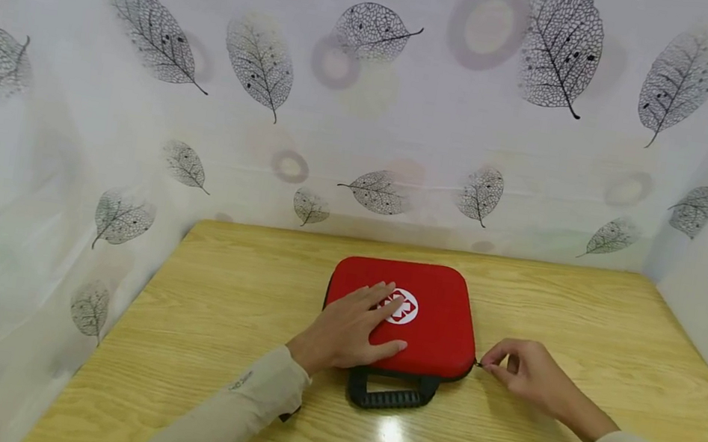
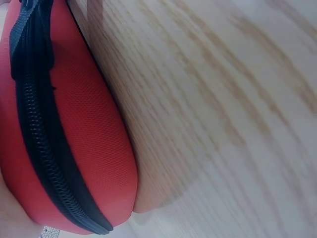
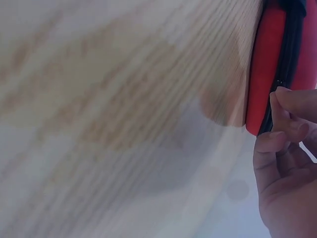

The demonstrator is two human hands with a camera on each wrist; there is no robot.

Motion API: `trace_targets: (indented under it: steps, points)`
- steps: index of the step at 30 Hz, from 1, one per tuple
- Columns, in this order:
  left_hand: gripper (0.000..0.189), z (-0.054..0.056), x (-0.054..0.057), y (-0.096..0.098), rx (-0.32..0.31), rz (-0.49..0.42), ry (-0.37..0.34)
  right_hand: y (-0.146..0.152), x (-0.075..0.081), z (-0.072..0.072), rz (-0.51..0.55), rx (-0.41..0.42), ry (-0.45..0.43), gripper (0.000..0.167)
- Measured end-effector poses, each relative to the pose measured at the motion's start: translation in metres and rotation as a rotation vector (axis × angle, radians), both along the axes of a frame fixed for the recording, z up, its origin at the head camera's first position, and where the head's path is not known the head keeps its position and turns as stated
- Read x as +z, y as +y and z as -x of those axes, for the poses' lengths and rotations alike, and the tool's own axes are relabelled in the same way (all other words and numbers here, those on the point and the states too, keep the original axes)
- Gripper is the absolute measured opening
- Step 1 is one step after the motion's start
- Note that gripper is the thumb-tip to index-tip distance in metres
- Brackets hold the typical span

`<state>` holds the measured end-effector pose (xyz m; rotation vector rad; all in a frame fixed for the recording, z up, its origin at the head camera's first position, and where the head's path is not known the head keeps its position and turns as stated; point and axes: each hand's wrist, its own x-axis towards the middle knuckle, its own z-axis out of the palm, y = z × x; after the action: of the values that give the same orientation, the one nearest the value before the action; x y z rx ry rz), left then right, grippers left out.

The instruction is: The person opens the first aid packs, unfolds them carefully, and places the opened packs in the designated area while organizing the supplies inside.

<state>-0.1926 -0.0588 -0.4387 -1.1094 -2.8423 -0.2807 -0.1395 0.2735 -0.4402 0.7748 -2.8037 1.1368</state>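
A red first-aid case (image 1: 433, 338) with a white round emblem lies flat on the wooden table, its black handle (image 1: 393, 399) facing me. My left hand (image 1: 348, 330) rests on the lid with its fingers spread, partly over the emblem. At the case's front right corner my right hand (image 1: 526, 370) pinches a small black zipper pull (image 1: 478, 363) between thumb and forefinger. The black zipper (image 2: 42, 148) runs along the case's side in the left wrist view, its teeth meshed there. In the right wrist view the fingertips are right at the zipper band.
The wooden table (image 1: 237, 280) extends around the case on all sides. A pale curtain (image 1: 408, 123) printed with leaves hangs behind the table and along both sides.
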Motion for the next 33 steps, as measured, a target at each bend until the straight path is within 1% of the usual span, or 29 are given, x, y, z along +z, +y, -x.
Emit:
trace_targets:
  steps: [5,9,13,19,26,33]
  points:
    - [0.074,0.001,-0.001,0.0,-0.001,0.004,0.003,-0.002,-0.001,-0.007,0.033,0.008,-0.015,0.009]
    - [0.074,0.0,-0.002,0.0,-0.003,0.001,0.004,-0.003,-0.003,-0.012,0.071,0.013,-0.056,0.007]
    - [0.074,0.0,-0.002,0.0,0.001,-0.001,-0.001,-0.005,-0.006,-0.015,0.104,0.011,-0.082,0.006]
    - [0.075,0.0,-0.001,0.0,-0.002,0.003,-0.003,-0.007,-0.009,-0.019,0.156,0.033,-0.115,0.005]
    - [0.075,0.0,-0.002,0.0,-0.002,-0.001,0.011,-0.009,-0.012,-0.023,0.184,0.008,-0.107,0.007]
    - [0.075,0.001,-0.002,0.001,-0.008,0.003,0.004,-0.008,-0.015,-0.024,0.207,0.024,-0.083,0.008]
